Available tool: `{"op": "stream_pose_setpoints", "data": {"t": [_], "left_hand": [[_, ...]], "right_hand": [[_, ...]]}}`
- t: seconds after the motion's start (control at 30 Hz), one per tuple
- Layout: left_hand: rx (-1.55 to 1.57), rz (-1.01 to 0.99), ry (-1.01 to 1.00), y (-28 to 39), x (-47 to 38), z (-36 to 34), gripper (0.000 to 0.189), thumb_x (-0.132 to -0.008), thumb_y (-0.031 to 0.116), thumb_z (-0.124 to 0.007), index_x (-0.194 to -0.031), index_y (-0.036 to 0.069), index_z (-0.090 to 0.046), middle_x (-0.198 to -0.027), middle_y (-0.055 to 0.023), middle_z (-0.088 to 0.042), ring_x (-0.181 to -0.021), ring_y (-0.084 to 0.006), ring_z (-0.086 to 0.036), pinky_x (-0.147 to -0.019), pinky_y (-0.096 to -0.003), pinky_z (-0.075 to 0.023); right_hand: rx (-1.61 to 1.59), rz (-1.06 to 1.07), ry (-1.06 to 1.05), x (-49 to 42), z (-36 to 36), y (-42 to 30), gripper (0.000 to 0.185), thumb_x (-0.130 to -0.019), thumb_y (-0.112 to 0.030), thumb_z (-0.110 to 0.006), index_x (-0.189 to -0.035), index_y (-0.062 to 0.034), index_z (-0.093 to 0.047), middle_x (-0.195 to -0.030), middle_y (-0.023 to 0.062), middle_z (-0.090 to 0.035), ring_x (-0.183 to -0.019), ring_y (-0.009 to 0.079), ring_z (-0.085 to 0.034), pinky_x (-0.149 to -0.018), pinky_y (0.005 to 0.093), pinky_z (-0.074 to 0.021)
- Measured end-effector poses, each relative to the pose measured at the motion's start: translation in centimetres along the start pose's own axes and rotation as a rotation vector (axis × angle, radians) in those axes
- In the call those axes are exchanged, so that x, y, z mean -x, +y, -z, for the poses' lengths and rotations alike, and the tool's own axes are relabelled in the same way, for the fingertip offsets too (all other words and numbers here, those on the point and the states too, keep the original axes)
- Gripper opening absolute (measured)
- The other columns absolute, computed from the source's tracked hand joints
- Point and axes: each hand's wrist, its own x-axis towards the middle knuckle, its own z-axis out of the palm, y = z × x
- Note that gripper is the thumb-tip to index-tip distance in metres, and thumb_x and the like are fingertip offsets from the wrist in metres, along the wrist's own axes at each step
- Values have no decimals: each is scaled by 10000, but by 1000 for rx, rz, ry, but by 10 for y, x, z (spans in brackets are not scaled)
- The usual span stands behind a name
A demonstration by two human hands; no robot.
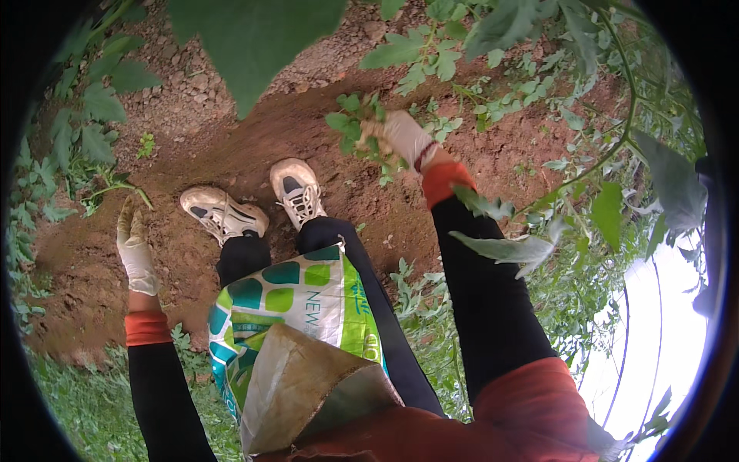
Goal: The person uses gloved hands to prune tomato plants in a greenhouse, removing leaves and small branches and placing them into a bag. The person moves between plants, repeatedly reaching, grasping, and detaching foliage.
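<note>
My right hand [399, 136], in a pale thin glove, grips a bunch of small green leafy plants [351, 121] above the reddish soil. Some of its fingers are hidden by the leaves. At the left, my left hand [136, 248] wears a similar glove, stained at the fingertips. Its fingers are stretched out with nothing in them, close to a bent green stem [131, 187]. At my waist hangs a printed woven sack [300, 289] in white, green and teal, bearing writing. Its brownish upper edge is folded over.
My two shoes [225, 212] stand on the soil [196, 167]. Leafy plants [92, 121] grow on the left. A large blurred leaf [260, 40] hangs close to the camera. On the right, a curved vine stem [630, 86] and leaves [508, 245] overlap my right arm.
</note>
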Motion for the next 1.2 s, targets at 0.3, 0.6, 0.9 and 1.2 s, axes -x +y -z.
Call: {"op": "stream_pose_setpoints", "data": {"t": [0.3,0.6,0.9,1.2], "left_hand": [[337,352,296,23,-14,4,375,-940,184,-590,-1286,53,-535,-1203,-58,-593,-995,-158,-598,-821,-307,-512],[383,302,512,35,-31,-7,185,-851,129,-704,-987,81,-589,-816,9,-601,-673,-91,-532,-593,-222,-425],[22,336,443,6,-96,-3,488,-727,129,-818,-1079,-28,-520,-912,-71,-602,-752,-130,-531,-680,-262,-466],[100,367,619,41,-61,-15,235,-905,63,-533,-1139,73,-513,-923,-73,-591,-783,-164,-563,-725,-308,-467]], "right_hand": [[-603,-246,400,-9,-22,26,477,-763,-147,-728,-1220,-94,-605,-1047,105,-661,-863,192,-618,-764,321,-496],[-988,-135,363,-61,-69,-35,204,-941,-231,-552,-1035,-93,-668,-933,60,-684,-765,180,-663,-599,329,-545],[-1009,-73,274,-44,-50,-24,206,-939,-193,-543,-1027,-42,-651,-897,96,-676,-635,210,-636,-527,352,-539],[-358,244,-35,26,-104,-37,242,-844,-47,-643,-1082,-4,-628,-880,61,-672,-715,152,-626,-665,290,-526]]}}
